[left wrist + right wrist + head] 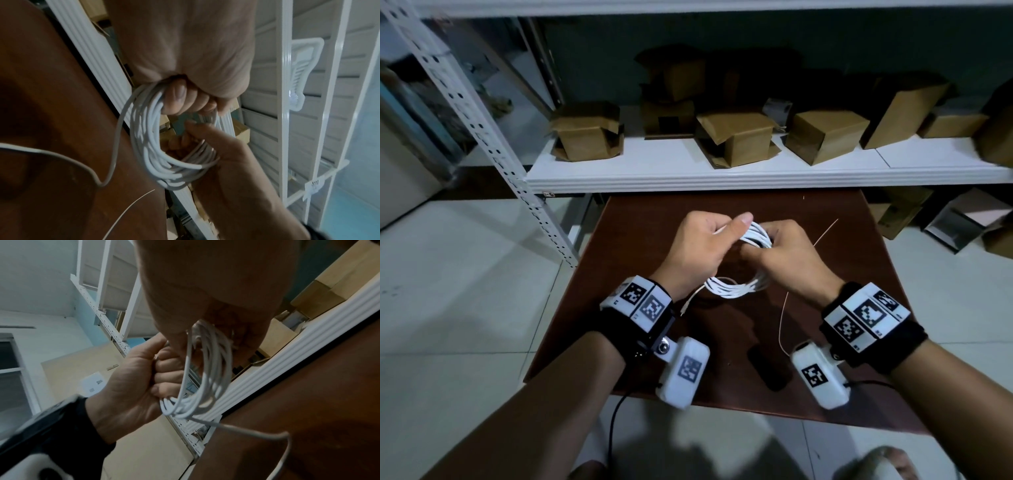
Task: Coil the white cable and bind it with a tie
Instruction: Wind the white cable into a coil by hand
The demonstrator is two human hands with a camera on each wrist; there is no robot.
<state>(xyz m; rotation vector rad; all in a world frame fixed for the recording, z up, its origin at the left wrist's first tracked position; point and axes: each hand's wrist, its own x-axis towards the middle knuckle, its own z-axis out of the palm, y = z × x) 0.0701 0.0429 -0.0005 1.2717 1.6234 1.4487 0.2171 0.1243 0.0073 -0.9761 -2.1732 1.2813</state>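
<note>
Gripping the white cable (739, 284) coil, left hand (698, 253) and right hand (787, 257) fingers (176, 97) curled round its top

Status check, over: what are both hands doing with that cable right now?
Left hand and right hand both grip the white cable, coiled, above the table. One loose end trails. Thin ties on table, untouched. Nothing in the way.

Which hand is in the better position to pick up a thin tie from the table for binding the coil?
Probably the right hand: two thin ties lie on the table on its side. The left hand grips the top of the coiled white cable and could hold it alone.
</note>
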